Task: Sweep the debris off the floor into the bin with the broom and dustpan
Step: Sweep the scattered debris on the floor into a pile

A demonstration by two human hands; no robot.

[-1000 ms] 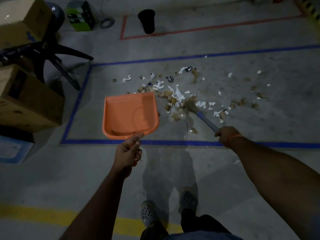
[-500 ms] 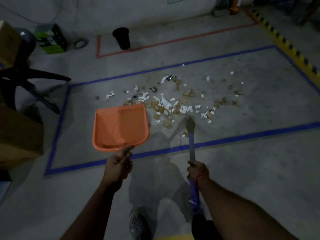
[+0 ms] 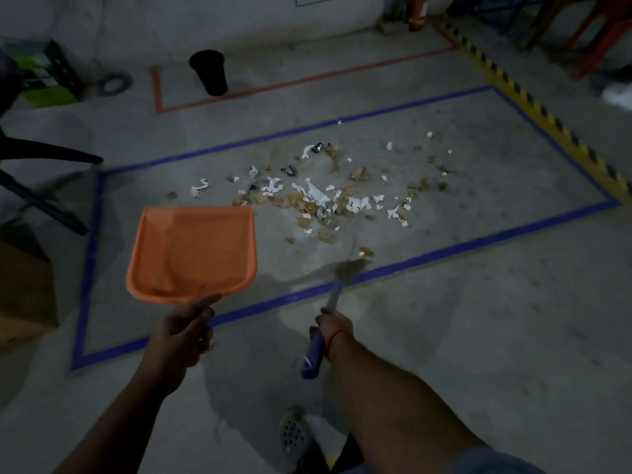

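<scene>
Debris (image 3: 328, 196): torn white and brown scraps, scattered inside blue tape. Left hand (image 3: 183, 331) clamped on orange dustpan (image 3: 193, 251); right hand (image 3: 333, 328) fisted around purple-handled broom (image 3: 330, 313).

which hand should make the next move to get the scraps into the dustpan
Right. The right hand holds the broom, its head near the debris. The left hand only holds the empty dustpan beside the pile.

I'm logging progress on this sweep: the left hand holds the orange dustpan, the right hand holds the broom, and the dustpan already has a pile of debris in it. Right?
Not quite. In the head view the orange dustpan is empty; the debris lies on the floor inside the blue tape. The left hand does hold the dustpan and the right hand the broom.
</scene>
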